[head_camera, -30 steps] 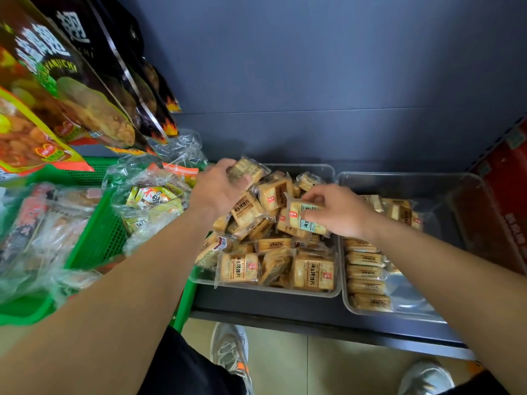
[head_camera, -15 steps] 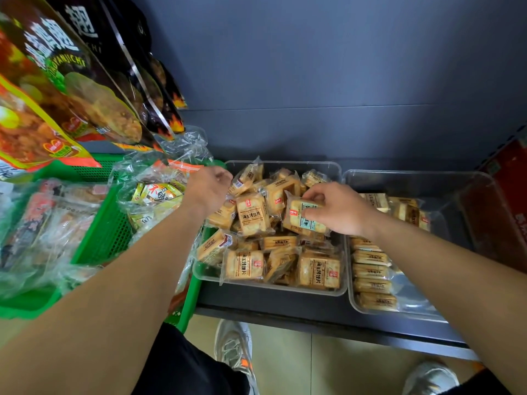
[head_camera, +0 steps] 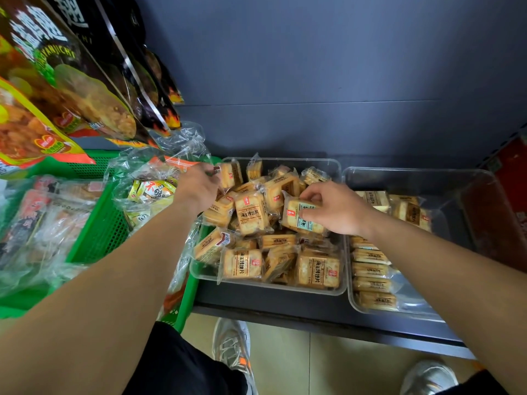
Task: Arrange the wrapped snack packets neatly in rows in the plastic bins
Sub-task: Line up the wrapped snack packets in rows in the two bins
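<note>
Leftward since 1 second ago, the left hand (head_camera: 196,186) has drawn to the far-left corner of the heaped bin (head_camera: 322,165), fingers curled at an upright packet (head_camera: 229,173); whether they pinch it I cannot tell. The right hand (head_camera: 336,209) pinches a teal-labelled packet (head_camera: 302,216) above that heap, just beside the right bin (head_camera: 427,181), where 1 row of packets (head_camera: 370,269) lines the left wall.

My right hand (head_camera: 338,209) pinching teal-label packet (head_camera: 296,223) mid-frame, over jumbled centre bin (head_camera: 285,289); left hand (head_camera: 198,186) at bin's top-left corner, fingers hidden tbh.
</note>
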Demonstrator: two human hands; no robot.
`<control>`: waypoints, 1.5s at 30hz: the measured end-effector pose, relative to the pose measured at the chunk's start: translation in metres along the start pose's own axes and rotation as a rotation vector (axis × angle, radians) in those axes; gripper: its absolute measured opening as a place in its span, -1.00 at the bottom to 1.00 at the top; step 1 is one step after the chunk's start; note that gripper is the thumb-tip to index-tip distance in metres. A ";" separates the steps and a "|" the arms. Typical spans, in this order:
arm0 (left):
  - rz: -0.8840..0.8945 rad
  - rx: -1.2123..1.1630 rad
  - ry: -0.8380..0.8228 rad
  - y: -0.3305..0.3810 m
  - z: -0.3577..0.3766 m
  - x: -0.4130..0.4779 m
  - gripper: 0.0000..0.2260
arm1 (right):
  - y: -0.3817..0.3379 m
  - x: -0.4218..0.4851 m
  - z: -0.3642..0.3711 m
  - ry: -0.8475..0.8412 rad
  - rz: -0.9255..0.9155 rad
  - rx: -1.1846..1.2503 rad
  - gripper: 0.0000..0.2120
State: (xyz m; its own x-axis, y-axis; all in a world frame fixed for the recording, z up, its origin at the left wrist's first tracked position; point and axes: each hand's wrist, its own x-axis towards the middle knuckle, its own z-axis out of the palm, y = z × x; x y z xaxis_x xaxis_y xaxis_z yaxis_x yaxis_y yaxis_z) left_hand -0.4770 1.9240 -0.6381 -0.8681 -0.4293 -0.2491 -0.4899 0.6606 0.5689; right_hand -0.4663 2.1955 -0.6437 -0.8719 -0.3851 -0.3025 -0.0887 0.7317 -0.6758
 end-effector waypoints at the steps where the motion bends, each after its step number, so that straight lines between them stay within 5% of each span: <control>1: 0.017 -0.008 -0.021 0.001 0.002 -0.002 -0.70 | 0.000 0.000 0.000 0.000 -0.002 -0.001 -0.70; 7: 0.284 0.082 0.063 0.019 -0.003 -0.029 -0.71 | 0.001 -0.008 -0.004 0.022 0.002 -0.039 -0.71; 10: 0.488 0.253 -0.066 0.017 0.003 -0.054 -0.70 | 0.007 -0.016 -0.010 0.059 0.036 -0.046 -0.70; 14: 0.469 0.637 -0.162 0.005 0.017 -0.063 -0.31 | 0.015 -0.023 -0.019 0.096 0.048 -0.030 -0.69; 21: 0.339 0.654 -0.076 0.003 0.012 -0.051 -0.48 | 0.024 -0.023 -0.021 0.082 0.060 -0.061 -0.64; 24: 0.435 0.617 0.022 0.008 0.011 -0.054 -0.53 | 0.026 -0.022 -0.021 0.075 0.061 -0.054 -0.64; 27: 0.644 0.489 -0.207 0.015 0.019 -0.070 -0.82 | 0.025 -0.022 -0.020 0.073 0.042 -0.069 -0.64; 30: 0.626 0.589 -0.505 0.011 0.035 -0.081 -0.79 | 0.026 -0.024 -0.019 0.054 0.024 -0.076 -0.68; 37: 0.449 0.323 -0.608 0.010 0.035 -0.071 -0.68 | 0.026 -0.034 -0.012 -0.085 -0.041 -0.047 -0.73; 41: 0.472 0.544 -0.688 0.010 0.042 -0.078 -0.53 | 0.021 -0.035 -0.006 -0.132 -0.060 -0.128 -0.71; 45: 0.536 0.578 -0.620 0.018 0.041 -0.084 -0.75 | 0.023 -0.032 -0.014 -0.077 0.002 -0.137 -0.70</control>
State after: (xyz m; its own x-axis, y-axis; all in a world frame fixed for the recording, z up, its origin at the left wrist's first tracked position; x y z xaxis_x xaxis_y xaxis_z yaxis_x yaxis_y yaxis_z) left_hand -0.4162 1.9972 -0.6393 -0.7929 0.3006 -0.5301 0.1572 0.9414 0.2985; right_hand -0.4469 2.2325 -0.6405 -0.8329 -0.4217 -0.3584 -0.1561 0.8003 -0.5789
